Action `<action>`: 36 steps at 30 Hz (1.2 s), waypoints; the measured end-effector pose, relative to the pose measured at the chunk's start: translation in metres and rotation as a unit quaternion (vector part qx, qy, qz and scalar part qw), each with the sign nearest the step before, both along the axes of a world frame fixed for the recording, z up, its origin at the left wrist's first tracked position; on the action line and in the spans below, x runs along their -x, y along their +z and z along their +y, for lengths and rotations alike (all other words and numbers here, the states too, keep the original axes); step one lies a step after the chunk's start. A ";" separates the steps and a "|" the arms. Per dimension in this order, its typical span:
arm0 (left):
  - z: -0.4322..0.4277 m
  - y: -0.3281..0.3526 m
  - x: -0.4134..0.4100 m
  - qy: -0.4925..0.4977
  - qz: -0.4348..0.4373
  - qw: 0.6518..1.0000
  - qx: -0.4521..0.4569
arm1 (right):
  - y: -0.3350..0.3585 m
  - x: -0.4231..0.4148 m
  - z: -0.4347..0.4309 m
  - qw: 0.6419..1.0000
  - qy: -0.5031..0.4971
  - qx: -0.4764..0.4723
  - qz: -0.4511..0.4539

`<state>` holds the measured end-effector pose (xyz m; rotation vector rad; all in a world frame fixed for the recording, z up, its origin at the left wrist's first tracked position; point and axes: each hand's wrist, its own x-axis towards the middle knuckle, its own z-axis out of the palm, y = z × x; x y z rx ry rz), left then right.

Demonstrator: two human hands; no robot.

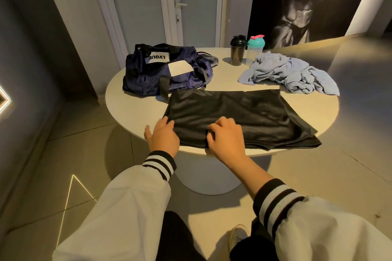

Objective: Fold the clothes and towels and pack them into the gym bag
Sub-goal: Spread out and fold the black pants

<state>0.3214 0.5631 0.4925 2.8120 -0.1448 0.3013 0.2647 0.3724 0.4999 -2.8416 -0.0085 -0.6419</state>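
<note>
Black garment (233,112) lies flat on the desk (131,112). Left hand (163,135) relaxed, fingers flat on its corner; right hand (224,135) pinches the near hem. Recommended: pin the corner, carry hem across evenly, match edges. Gym bag (165,70) beyond left hand.

Black garment (244,116) flat; blue towel (290,74) crumpled; bag (161,74) beyond.

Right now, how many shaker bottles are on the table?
2. The black shaker stands at the far edge of the table, right of the gym bag. The teal-lidded shaker stands beside it, behind the crumpled blue towel. The bag or towel could hide another.
</note>
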 end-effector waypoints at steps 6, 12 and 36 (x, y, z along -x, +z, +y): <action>-0.027 0.003 0.013 -0.051 -0.034 0.994 0.095 | -0.009 0.007 -0.018 0.998 -0.008 -0.062 0.026; -0.020 0.004 0.000 0.036 0.060 0.998 0.004 | -0.010 0.010 -0.026 0.993 0.062 -0.091 0.032; -0.032 -0.003 0.009 -0.144 0.008 0.988 0.054 | -0.010 -0.006 -0.003 0.992 0.073 -0.070 0.071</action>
